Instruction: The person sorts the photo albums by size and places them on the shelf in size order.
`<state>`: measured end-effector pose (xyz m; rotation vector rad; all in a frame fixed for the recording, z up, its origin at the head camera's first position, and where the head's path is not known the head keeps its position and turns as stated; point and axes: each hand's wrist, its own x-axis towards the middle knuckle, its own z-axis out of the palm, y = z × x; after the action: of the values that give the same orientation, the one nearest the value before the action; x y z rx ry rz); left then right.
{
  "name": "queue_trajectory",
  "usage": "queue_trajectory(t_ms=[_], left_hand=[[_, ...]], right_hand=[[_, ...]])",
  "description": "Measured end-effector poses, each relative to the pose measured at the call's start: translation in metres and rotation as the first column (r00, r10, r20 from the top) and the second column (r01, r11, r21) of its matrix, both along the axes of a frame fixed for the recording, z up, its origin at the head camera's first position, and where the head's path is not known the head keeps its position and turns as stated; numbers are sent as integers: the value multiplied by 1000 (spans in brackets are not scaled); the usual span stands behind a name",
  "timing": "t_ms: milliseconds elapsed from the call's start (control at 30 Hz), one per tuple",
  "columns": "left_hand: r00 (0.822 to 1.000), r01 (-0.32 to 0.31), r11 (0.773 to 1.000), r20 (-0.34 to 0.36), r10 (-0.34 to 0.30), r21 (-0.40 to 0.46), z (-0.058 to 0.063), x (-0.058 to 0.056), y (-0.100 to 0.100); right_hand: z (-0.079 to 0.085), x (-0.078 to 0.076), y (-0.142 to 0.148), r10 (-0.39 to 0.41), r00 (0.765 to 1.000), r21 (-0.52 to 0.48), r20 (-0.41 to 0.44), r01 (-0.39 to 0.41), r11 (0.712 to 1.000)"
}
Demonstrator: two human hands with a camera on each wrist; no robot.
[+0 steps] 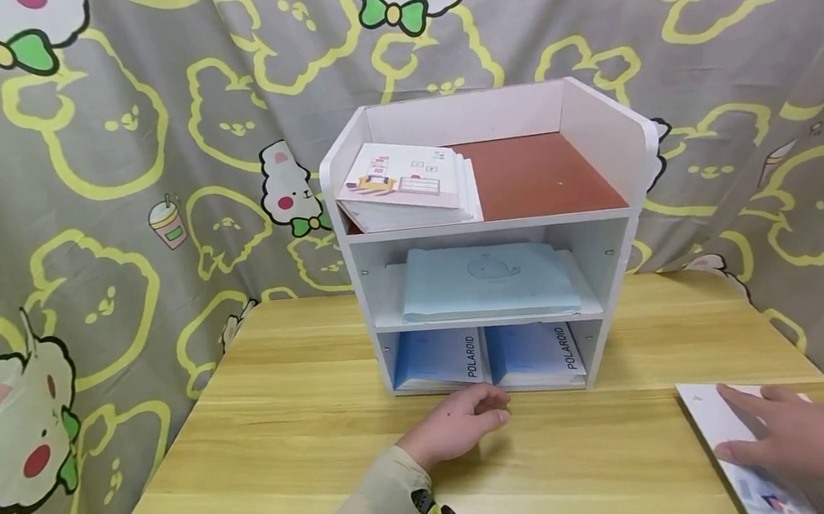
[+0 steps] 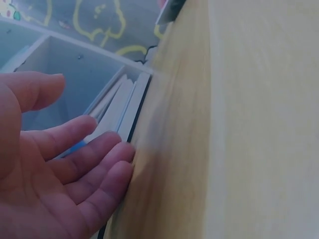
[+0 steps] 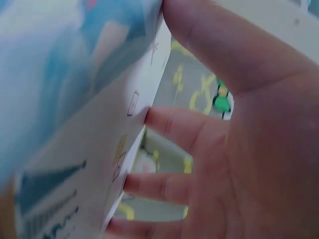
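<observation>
My left hand (image 1: 461,421) lies low on the table, in front of the bottom compartment of a white shelf unit, its fingers loosely bent and holding nothing. In the left wrist view, the fingers (image 2: 107,164) of that hand are beside the edges of white-paged books (image 2: 122,107). Two blue books (image 1: 437,355) marked POLAROID lie in that compartment. At the right of the table, my right hand (image 1: 803,434) rests spread over a white book (image 1: 707,410) with a printed cover. Thumb and fingertips touch its cover (image 3: 99,134).
The white shelf unit (image 1: 487,226) stands mid-table. A stack of illustrated white books (image 1: 404,182) sits at the left of its brown top. On the middle shelf lies a light blue book (image 1: 490,278) with a whale. A patterned curtain (image 1: 107,155) hangs behind the wooden table (image 1: 282,388).
</observation>
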<state>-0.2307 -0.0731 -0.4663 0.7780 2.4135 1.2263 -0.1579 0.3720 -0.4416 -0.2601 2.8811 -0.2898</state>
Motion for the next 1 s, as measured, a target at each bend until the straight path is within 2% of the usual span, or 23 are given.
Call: queue_trajectory(t_ms=[167,367,567,800,900,1000], left_hand=[[1000,15,1000,21,-15,-1,3,2,0],[994,33,999,99,-34,18,5,5,2],[990,39,999,136,-40,15,6,7,4],[981,46,998,185,-52,36,7,9,3],[968,33,998,247,-45,53,8,11,1],[935,11,997,354,-38,79,4,12,-3]], right_hand=[[3,-1,-35,40,998,9,-56,-40,999],[11,-6,-83,108,991,43,-81,-105,994],[14,-6,-123,183,967,30,-179,-180,983],[12,-11,-163,226,960,37,-164,-223,974],[13,-12,-179,249,956,38,-156,-246,968],[15,-11,-193,262,956,16,-134,-262,965]])
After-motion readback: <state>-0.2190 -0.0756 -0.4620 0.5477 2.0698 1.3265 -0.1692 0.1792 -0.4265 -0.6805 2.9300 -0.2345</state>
